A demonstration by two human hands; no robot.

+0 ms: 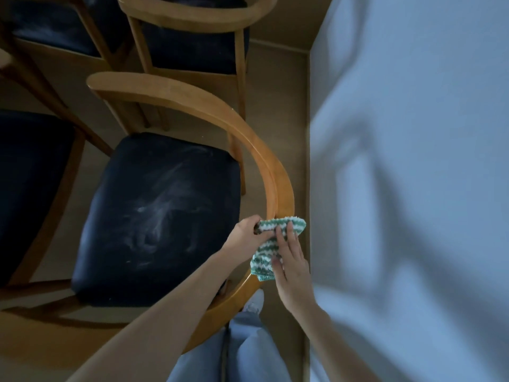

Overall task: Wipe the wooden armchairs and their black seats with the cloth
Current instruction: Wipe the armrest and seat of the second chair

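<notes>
Your left hand (245, 232) pinches the cloth's (271, 244) inner end while your right hand (292, 260) lies flat, fingers spread, pressing it onto the curved wooden backrest rail (278, 183) of the nearest armchair. The cloth is knitted, green-and-white striped, draped over the rail. Its black seat (159, 216) shows pale dusty smears. At least three more armchairs are partly visible. No writing is legible.

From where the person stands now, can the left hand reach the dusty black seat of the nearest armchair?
Probably yes. The left hand grips the striped cloth on the curved wooden rail, right beside the black seat. Nothing lies between them.
</notes>
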